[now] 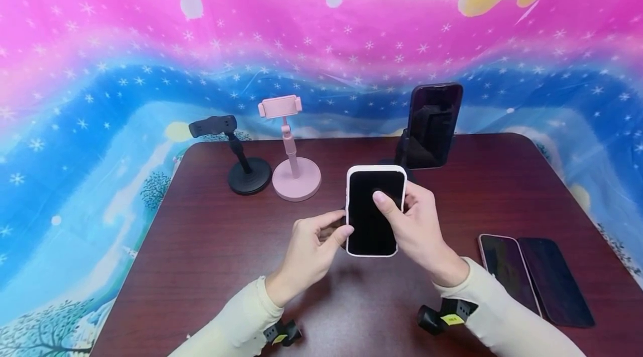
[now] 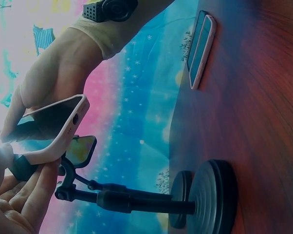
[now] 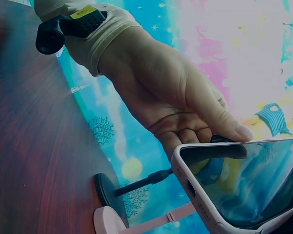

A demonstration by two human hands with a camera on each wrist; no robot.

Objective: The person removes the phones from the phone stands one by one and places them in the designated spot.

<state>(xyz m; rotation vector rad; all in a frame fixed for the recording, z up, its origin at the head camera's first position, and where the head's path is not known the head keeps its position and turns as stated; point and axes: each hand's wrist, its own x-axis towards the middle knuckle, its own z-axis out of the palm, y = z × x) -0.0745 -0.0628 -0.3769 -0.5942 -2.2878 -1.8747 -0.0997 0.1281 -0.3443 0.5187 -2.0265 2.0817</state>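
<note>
A phone (image 1: 369,234) in a pale pink case faces up, dark screen tilted toward me, above the middle of the table. My right hand (image 1: 424,234) grips its right edge, thumb on the screen and fingers behind. My left hand (image 1: 311,251) is at the left edge, thumb and curled fingers pinching a black clamp (image 2: 22,167) beside the case. That clamp belongs to a black phone stand (image 2: 137,202) under the phone, seen in the left wrist view; its post and base are mostly hidden behind the phone in the head view.
Behind, another black stand holds an upright dark phone (image 1: 434,125). A black phone stand (image 1: 249,175) and a pink one (image 1: 296,178) stand at back left. Two phones, one pink-edged (image 1: 509,268) and one dark (image 1: 555,281), lie on the table (image 1: 201,268) at right.
</note>
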